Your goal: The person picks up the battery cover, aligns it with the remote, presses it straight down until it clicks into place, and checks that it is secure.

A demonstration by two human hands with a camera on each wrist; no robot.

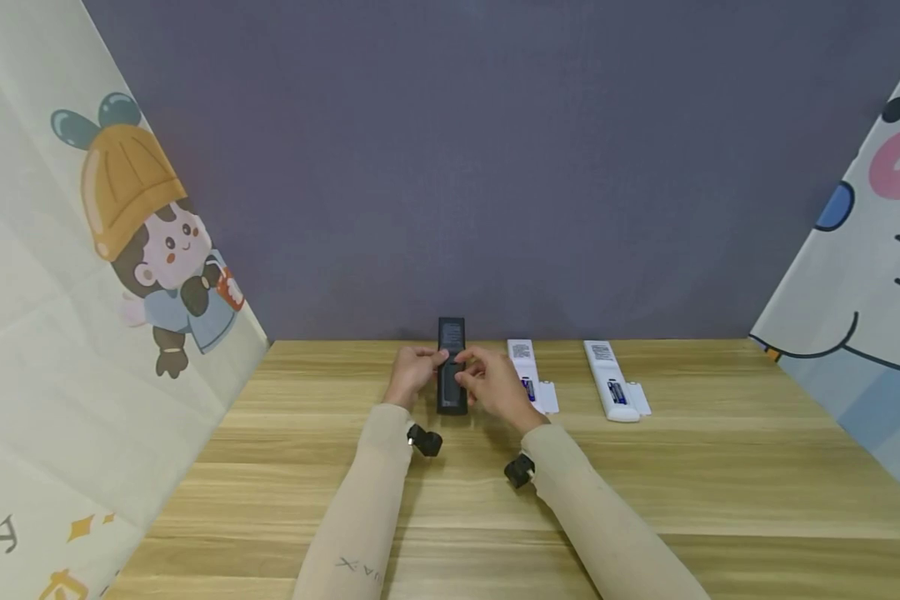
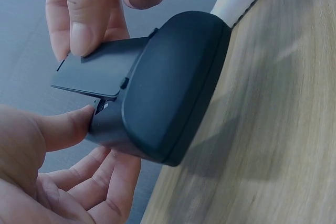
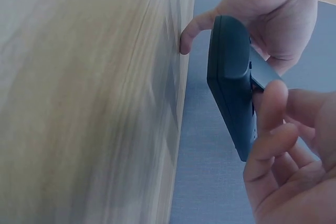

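A black remote control (image 1: 452, 367) is tilted up over the table with its back showing. My left hand (image 1: 412, 375) grips its side, thumb near the battery compartment and fingers below in the left wrist view. The remote's battery cover (image 2: 100, 66) stands lifted at an angle, its tabbed end still at the body. My right hand (image 1: 495, 383) pinches this cover; its fingertips (image 2: 81, 38) show on the raised end. Inside the compartment, most is hidden behind the cover and thumb. From the right wrist view, the raised cover (image 3: 265, 69) sticks out between remote and hands.
Two white remotes lie to the right on the wooden table (image 1: 720, 467), backs up: a nearer one (image 1: 521, 354) partly behind my right hand, and a farther one (image 1: 603, 367). Batteries (image 1: 617, 392) show in both, with detached-looking covers (image 1: 637, 398) beside them. A grey wall (image 1: 450, 167) stands behind.
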